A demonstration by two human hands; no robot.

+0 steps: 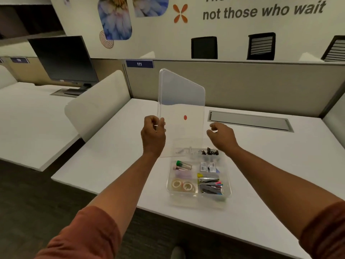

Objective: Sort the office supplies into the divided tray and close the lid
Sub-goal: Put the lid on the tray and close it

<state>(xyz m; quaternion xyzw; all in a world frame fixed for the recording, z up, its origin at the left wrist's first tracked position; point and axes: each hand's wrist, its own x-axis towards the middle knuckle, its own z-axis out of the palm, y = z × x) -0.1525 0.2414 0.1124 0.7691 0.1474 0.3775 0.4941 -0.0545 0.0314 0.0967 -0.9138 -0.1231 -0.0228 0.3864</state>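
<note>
At the bottom edge both rust-coloured sleeves (87, 234) are cut off by the frame, and a pale shape between them on the dark carpet is too blurred to name. On the near part of the white desk (104, 165) sits the divided tray (198, 200), a clear plastic box whose walls almost vanish against the tabletop. Its near-left compartment holds two rolls of clear tape (182, 185); the near-right one is a jumble of glossy, dark and coloured pieces that cannot be told apart. Behind them lie capped tubes (183, 165) – one cap green – and small printed packets (208, 167), and black binder clips (210, 151) fill the far-right compartment. The far-left compartment shows only faint, pale outlines.

The left hand (153, 134) pinches the left edge of the lid (182, 101), thumb and fingers closed on the rim, and holds it upright above the far end of the tray. The lid is a thin transparent sheet with rounded corners and a small red dot (185, 117); its lower edge is hard to trace where it overlaps the tray. The right hand (222, 135) hovers just beside the lid's right edge, fingers loosely curled and holding nothing – whether they touch the lid cannot be told.

Farther back a grey cable hatch (250, 121) is set in the desk, before a beige partition (242, 85) with a blue label reading 111 (139, 64). A dark monitor (63, 58) stands to the left, and the wall lettering is cropped at the top.
</note>
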